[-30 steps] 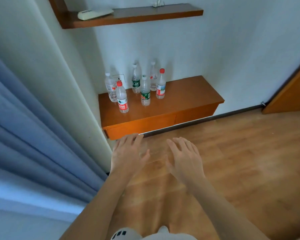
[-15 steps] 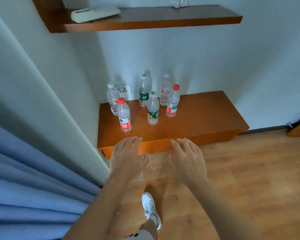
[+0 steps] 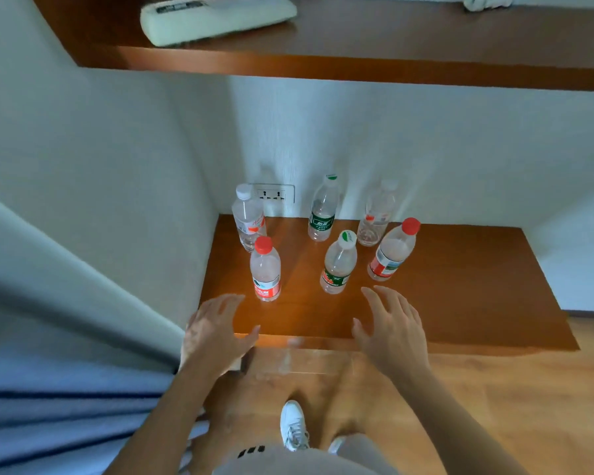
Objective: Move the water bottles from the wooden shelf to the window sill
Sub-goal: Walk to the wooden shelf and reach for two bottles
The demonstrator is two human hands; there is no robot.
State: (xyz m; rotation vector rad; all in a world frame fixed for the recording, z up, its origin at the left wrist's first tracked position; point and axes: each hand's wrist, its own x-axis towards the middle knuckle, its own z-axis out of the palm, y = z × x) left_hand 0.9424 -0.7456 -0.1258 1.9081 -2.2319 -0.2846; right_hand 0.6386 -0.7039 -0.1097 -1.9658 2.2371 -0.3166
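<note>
Several plastic water bottles stand upright on the low wooden shelf [image 3: 460, 289]. Nearest are a red-capped bottle with a red label [image 3: 265, 269], a bottle with a green label [image 3: 338, 264] and a red-capped bottle on the right [image 3: 393, 250]. Behind them stand a white-capped bottle [image 3: 248, 217], a green-capped bottle [image 3: 323, 209] and a clear bottle [image 3: 376, 214]. My left hand [image 3: 215, 332] hovers open over the shelf's front edge, just short of the red-label bottle. My right hand [image 3: 391, 329] is open in front of the green-label bottle. Neither hand touches a bottle.
An upper wooden shelf [image 3: 357, 63] juts out overhead with a white remote [image 3: 216, 17] on it. A wall socket [image 3: 275, 195] sits behind the bottles. A blue curtain [image 3: 66, 406] hangs at the left. My white shoe [image 3: 294, 426] stands on the wooden floor [image 3: 528, 389].
I have stepped closer to the low shelf, so the bottles appear larger. Both open hands have moved forward from above the floor to the shelf's front edge.
</note>
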